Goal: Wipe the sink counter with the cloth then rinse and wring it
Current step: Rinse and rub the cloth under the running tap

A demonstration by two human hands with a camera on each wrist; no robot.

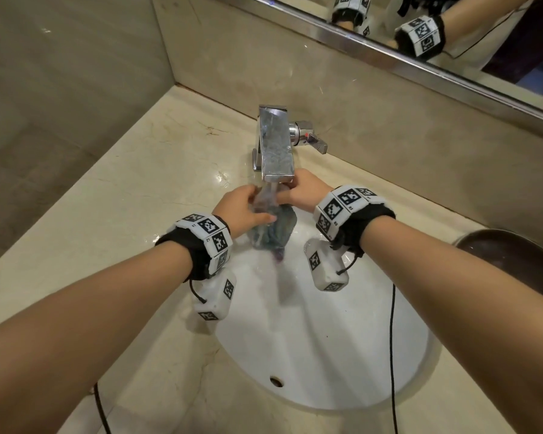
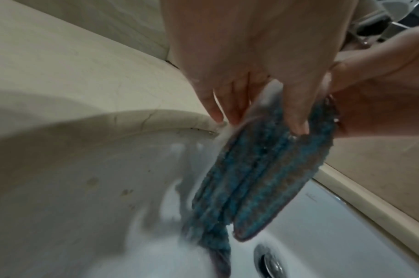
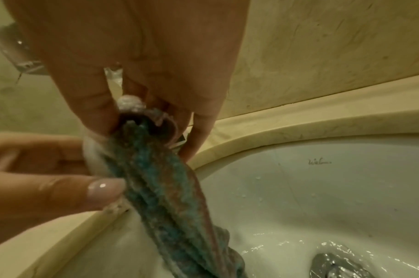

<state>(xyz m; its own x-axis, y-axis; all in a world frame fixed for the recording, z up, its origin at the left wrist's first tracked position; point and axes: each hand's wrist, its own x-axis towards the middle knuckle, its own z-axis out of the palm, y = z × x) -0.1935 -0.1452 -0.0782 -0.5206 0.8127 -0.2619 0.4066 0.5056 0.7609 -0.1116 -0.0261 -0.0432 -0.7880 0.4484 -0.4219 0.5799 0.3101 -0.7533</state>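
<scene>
Head view first: nearest me is the white oval sink basin (image 1: 326, 355) with its small round overflow hole (image 1: 276, 381), set into the cream marble surface (image 1: 123, 198). My two forearms reach over it, each with a black wristband carrying white marker blocks. Beyond them my left hand (image 1: 243, 211) and right hand (image 1: 304, 191) meet over the far end of the basin, both gripping the blue-green terry cloth (image 1: 271, 233), which hangs bunched between them with its lower end pointing down into the bowl.

From the left wrist, my left fingers (image 2: 296, 112) curl over the upper part of the cloth (image 2: 263, 178) while water runs down its folds toward the chrome drain (image 2: 270, 263).

From the right wrist, my right fingers (image 3: 94, 105) pinch the top of the gathered cloth (image 3: 160, 178), and my left thumb (image 3: 61, 191) presses its side; the drain (image 3: 334, 267) glistens wet below.

Just past my hands stands the square chrome faucet (image 1: 275, 142), its spout directly above the cloth, with its lever handle (image 1: 311, 139) to the right. Farthest off, the beige stone backsplash (image 1: 389, 126) rises to a metal-framed mirror (image 1: 452, 36).
</scene>
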